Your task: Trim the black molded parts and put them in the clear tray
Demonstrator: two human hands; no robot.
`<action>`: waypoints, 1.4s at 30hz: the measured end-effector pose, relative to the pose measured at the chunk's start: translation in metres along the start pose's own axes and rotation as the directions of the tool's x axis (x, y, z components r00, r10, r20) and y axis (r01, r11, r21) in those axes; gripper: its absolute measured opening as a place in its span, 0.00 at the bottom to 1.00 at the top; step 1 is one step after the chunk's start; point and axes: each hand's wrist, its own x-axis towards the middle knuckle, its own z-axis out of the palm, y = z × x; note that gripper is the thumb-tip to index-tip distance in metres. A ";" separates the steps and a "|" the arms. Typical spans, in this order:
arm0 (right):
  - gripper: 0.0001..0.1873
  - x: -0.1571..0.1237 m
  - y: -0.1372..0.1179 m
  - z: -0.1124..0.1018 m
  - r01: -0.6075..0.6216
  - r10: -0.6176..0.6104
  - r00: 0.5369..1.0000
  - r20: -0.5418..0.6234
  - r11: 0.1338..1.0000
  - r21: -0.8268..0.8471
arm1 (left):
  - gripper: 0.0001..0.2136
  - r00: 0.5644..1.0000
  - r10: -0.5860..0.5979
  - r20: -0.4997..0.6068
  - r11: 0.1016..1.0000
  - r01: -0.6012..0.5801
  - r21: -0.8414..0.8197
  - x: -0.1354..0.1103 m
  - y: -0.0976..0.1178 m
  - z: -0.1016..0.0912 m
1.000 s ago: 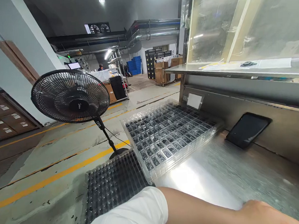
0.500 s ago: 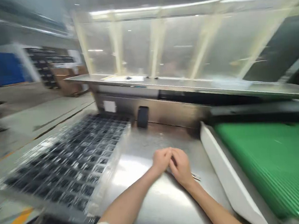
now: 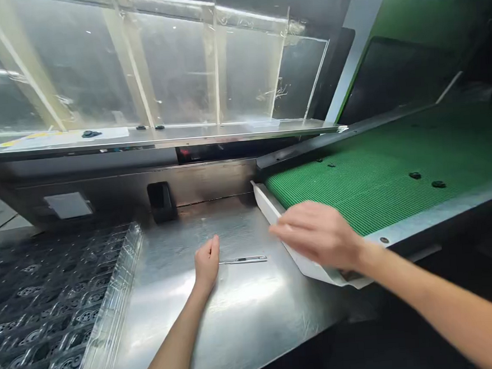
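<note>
On the steel worktop (image 3: 246, 314), left hand (image 3: 207, 261) lies open, fingertips touching thin tweezers (image 3: 243, 259). Right hand (image 3: 319, 235), blurred, hovers open over the green belt (image 3: 355, 185). Left-edge-cropped tray (image 3: 48, 311) holds small black parts.

Words to read: none; no letters or numbers show clearly anywhere.
White label (image 3: 68, 205): at 9 o'clock on the metal back wall; it looks blank.
Paper sheet (image 3: 57, 137): at 10 o'clock on the metal shelf; it has a yellow stripe, but any print is too small to read.
Dark screen (image 3: 394, 76): at 2 o'clock; it shows no writing.
</note>
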 end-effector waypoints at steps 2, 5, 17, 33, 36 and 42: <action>0.13 -0.001 0.058 -0.026 -0.228 0.243 0.948 0.207 0.969 -0.090 | 0.26 1.000 0.020 0.016 0.999 -0.020 0.026 -0.001 0.001 0.001; 0.13 -0.005 0.156 -0.052 -0.468 0.595 0.637 0.490 0.804 -0.367 | 0.26 1.000 0.008 0.006 0.999 -0.008 0.034 -0.001 0.002 0.000; 0.19 -0.054 0.270 -0.059 -0.598 0.865 0.311 0.393 0.500 -0.626 | 0.27 0.999 -0.034 0.004 0.999 0.034 0.014 0.000 -0.001 0.001; 0.14 -0.041 0.283 -0.021 -0.552 0.868 0.418 0.267 0.476 -0.685 | 0.26 0.999 -0.007 0.050 0.999 0.005 0.037 0.003 -0.001 0.004; 0.16 -0.039 0.267 -0.021 -0.494 0.813 0.479 0.330 0.561 -0.664 | 0.26 0.999 0.006 0.049 0.999 -0.008 0.039 0.003 0.004 0.004; 0.16 -0.012 0.252 -0.025 -0.451 0.746 0.568 0.349 0.636 -0.626 | 0.27 0.999 -0.020 0.028 0.996 0.022 -0.088 0.002 0.010 0.006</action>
